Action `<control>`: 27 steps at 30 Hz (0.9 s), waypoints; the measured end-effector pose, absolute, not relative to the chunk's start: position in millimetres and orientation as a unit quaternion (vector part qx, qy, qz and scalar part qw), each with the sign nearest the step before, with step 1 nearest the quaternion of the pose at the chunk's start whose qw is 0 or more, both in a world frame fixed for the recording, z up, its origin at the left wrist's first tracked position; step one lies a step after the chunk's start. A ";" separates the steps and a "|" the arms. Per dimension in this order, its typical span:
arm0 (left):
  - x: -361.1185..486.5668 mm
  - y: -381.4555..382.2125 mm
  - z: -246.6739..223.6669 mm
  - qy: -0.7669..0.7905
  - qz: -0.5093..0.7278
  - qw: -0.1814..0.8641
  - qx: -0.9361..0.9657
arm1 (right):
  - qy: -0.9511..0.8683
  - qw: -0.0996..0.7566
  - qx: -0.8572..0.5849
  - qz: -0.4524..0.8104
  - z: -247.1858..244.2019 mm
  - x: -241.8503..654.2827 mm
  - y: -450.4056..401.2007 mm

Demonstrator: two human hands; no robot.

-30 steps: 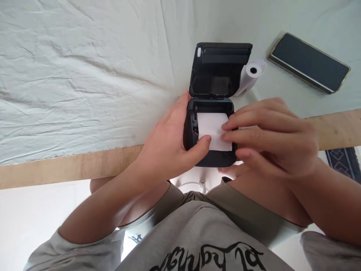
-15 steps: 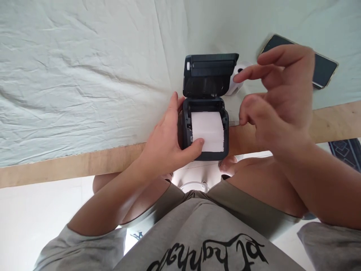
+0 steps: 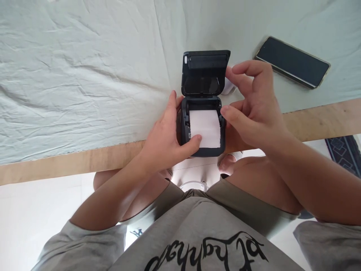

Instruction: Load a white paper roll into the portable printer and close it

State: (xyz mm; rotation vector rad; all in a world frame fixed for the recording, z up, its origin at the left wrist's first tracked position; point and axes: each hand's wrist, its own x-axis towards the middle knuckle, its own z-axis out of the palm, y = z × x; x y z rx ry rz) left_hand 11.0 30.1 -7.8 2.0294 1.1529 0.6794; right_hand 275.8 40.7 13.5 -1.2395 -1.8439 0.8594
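A small dark portable printer [image 3: 211, 151] sits at the table's near edge with its lid [image 3: 205, 71] raised. Inside lies a roll of white paper [image 3: 205, 126], its loose end drawn over the printer's front. My left hand [image 3: 166, 139] grips the printer from the left, thumb resting on the paper and fingers along the side. To the right, my right hand [image 3: 255, 103] has its fingers apart; a fingertip meets the lid's right edge and the thumb is at the body's upper right corner.
A dark-screened phone [image 3: 293, 62] lies to the right on the pale cloth [image 3: 84, 75]. Partly hidden behind the lid and my right hand is a white object [image 3: 229, 89]. The table's bare wooden edge [image 3: 113, 151] runs in front of my legs.
My right hand has moved left and down from above the phone to the printer's right side, uncovering the phone. My left hand keeps its hold, and the printer appears slightly shifted.
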 end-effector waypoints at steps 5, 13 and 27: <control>10.1 29.9 -9.4 0.449 0.260 0.348 0.781 | -0.655 0.437 -0.510 0.346 19.4 270.7 40.4; 9.8 29.1 -8.1 0.450 0.270 0.366 0.769 | -0.692 0.360 -0.501 0.376 26.9 276.9 38.3; 14.4 37.4 -1.3 0.477 0.326 0.438 0.689 | -0.706 0.251 -0.505 0.429 31.6 278.5 52.7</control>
